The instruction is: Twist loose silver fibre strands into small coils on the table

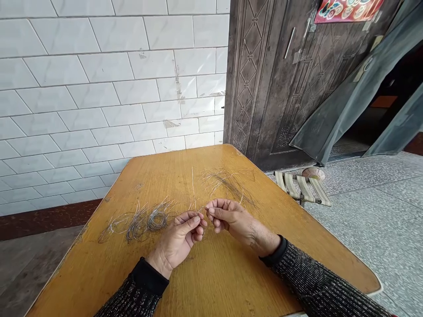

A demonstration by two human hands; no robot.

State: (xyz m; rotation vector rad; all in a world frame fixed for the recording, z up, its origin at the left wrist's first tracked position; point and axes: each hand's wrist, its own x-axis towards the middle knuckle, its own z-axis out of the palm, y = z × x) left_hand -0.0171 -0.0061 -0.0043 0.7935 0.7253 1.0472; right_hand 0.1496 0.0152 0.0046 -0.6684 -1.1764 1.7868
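Note:
Over the middle of the table, my left hand (187, 232) is closed in a pinch on a thin wire (193, 187). One end of the wire stands up above the fingers. Close beside it on the right, my right hand (231, 219) also pinches thin wire between thumb and forefinger. A short stretch of it shows in the small gap between the hands. Left of my left hand lie several coiled bundles of wire (157, 219). Beyond my right hand, loose straighter wires (228, 181) are spread on the wood.
The wooden table (211, 281) reaches to a white tiled wall (115, 66). At the right are a dark carved door (264, 88) and a grey curtain (340, 110). A folding stool (302, 188) with striped straps stands by the table's right edge, near a ball (313, 173).

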